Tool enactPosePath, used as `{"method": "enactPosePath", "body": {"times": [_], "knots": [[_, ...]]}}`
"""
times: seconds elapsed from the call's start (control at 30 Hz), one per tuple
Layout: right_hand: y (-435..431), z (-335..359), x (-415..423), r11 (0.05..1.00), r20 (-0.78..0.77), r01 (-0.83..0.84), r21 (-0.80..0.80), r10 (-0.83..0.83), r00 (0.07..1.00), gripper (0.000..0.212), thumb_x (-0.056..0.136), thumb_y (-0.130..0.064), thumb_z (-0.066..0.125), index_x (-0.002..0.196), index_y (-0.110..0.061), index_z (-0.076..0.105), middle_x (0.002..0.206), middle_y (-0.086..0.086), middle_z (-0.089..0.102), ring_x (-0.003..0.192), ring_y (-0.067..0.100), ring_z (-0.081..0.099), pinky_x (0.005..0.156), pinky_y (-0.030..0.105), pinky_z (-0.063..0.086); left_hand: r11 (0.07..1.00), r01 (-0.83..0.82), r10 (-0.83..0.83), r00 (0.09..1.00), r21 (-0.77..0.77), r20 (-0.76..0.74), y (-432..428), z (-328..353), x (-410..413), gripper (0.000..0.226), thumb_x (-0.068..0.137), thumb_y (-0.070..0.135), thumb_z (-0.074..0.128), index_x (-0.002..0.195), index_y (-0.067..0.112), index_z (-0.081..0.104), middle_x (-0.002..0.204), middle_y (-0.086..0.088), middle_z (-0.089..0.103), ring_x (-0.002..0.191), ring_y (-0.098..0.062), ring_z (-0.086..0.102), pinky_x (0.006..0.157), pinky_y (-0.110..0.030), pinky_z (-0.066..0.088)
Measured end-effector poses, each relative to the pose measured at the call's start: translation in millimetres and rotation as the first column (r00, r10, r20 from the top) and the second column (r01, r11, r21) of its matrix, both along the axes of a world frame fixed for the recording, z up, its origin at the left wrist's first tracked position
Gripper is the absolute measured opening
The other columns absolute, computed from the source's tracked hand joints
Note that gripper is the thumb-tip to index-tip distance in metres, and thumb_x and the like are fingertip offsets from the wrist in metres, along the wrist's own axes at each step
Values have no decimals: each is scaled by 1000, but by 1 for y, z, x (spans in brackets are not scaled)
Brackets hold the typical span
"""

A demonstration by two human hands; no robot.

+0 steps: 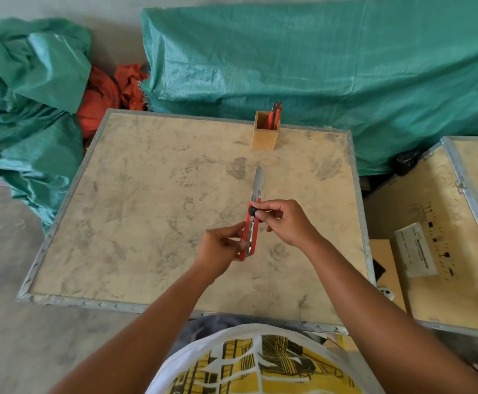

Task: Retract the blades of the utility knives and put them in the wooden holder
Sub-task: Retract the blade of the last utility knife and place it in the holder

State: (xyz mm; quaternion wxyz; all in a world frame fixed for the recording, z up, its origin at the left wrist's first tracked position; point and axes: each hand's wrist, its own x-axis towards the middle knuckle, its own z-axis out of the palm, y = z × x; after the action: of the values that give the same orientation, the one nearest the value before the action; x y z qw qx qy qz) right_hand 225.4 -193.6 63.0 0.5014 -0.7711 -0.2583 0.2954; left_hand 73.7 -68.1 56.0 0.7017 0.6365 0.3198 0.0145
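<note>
The plywood crate top [146, 223] is bare to its metal-edged rim on every side of the hands. Above its middle, the left hand [220, 251] pinches the lower end of a red utility knife [251, 231], while the right hand [286, 220] closes thumb and forefinger on the black slider [252, 210]; the blade [257, 180] is fully out, pointing toward the wooden holder [265, 135]. The holder stands near the far edge, with other red knives [273, 116] inside. A green tarp [346, 66] rises just behind it, and a second crate [445, 237] sits to the right.

Green tarps [317, 66], orange cloth [104, 95]
</note>
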Motion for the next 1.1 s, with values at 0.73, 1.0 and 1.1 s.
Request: {"method": "enactPosePath", "body": {"times": [0.73,1.0,1.1], "knots": [[-2,22,10,977,85,-187,-104,196,977,20,81,-13,84,101,-15,82,114,-6,73,99,3,68,73,4,47,975,-51,67,995,-217,67,17,12,22,32,87,-8,63,111,11,72,97,-7,79,86,-29,76,76,-42,62],[-5,27,1,968,112,-206,-141,223,969,24,81,-17,85,104,-20,81,105,-10,74,86,-1,66,68,8,46,969,-32,42,998,-246,38,16,13,18,32,89,-7,61,109,15,74,108,-10,76,98,-37,72,81,-44,61],[-2,27,-2,973,125,-195,-121,210,970,32,84,-17,81,115,-25,77,113,-11,73,90,5,69,69,11,51,977,-1,14,998,-214,60,21,18,19,36,90,-10,59,122,5,68,116,-13,73,101,-36,72,81,-41,61]]}}
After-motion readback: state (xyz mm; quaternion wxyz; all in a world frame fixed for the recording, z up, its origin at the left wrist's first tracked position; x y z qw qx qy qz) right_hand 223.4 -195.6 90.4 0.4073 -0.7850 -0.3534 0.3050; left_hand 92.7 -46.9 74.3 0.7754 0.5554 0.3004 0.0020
